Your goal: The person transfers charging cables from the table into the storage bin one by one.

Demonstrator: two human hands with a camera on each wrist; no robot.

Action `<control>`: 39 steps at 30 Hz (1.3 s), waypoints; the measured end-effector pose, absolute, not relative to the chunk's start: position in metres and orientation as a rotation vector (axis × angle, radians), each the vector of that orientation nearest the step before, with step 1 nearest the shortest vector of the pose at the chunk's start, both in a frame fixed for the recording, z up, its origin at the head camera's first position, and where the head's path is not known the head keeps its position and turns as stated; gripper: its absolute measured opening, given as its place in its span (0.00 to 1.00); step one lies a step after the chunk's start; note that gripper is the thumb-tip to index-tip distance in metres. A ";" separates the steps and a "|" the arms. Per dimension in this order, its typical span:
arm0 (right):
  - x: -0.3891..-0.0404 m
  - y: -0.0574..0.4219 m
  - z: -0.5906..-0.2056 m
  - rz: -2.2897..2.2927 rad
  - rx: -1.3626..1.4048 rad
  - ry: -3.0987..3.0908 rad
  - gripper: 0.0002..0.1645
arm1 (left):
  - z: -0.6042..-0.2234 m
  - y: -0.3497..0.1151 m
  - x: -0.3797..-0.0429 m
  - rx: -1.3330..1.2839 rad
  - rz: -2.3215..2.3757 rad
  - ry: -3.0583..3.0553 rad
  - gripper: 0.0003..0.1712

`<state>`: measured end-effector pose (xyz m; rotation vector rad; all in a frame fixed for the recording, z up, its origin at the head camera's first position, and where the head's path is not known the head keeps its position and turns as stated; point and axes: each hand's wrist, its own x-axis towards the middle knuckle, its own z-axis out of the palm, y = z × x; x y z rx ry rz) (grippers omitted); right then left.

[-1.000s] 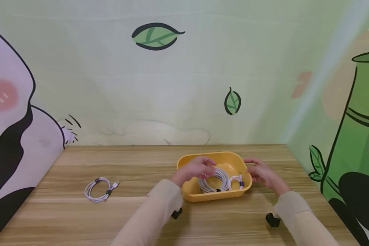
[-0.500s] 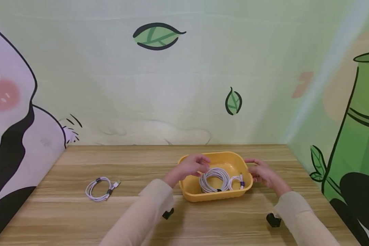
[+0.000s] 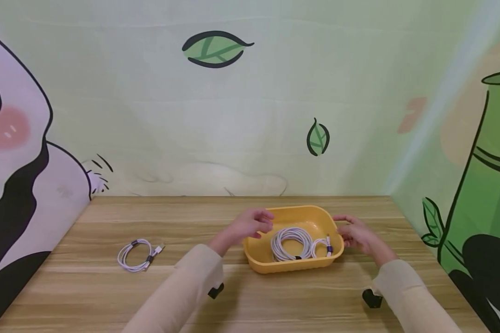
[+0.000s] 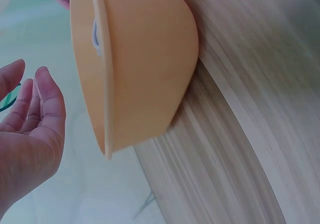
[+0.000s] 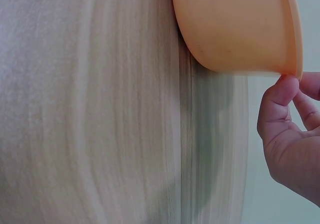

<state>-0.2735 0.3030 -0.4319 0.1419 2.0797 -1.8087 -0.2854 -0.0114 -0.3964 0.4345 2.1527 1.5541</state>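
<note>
A yellow plastic basket stands on the wooden table. Inside it lie a large coil of white cable and a smaller coiled white cable with a dark purple tie. My left hand hovers over the basket's left end, fingers loosely bent, with nothing between them; the left wrist view shows a gap between this hand and the rim. At the opposite end, my right hand touches the rim from outside. In the right wrist view, its thumb meets the rim's corner.
Another coiled white cable with black ties and a USB plug lies on the left of the table. Behind the table's far edge hangs a green backdrop printed with leaves and cartoon pandas.
My left hand has drawn back to the left, from above the large coil to the basket's left end. The right hand stays at the right rim, and the cables lie as before.
</note>
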 end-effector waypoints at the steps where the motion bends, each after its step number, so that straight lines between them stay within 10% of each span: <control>1: -0.274 0.303 -0.432 -1.809 0.142 2.079 0.34 | -0.396 -0.014 -0.285 0.437 1.559 2.149 0.16; 39: -0.275 0.301 -0.428 -1.745 0.193 2.100 0.34 | -0.390 -0.090 -0.278 0.288 1.595 2.254 0.18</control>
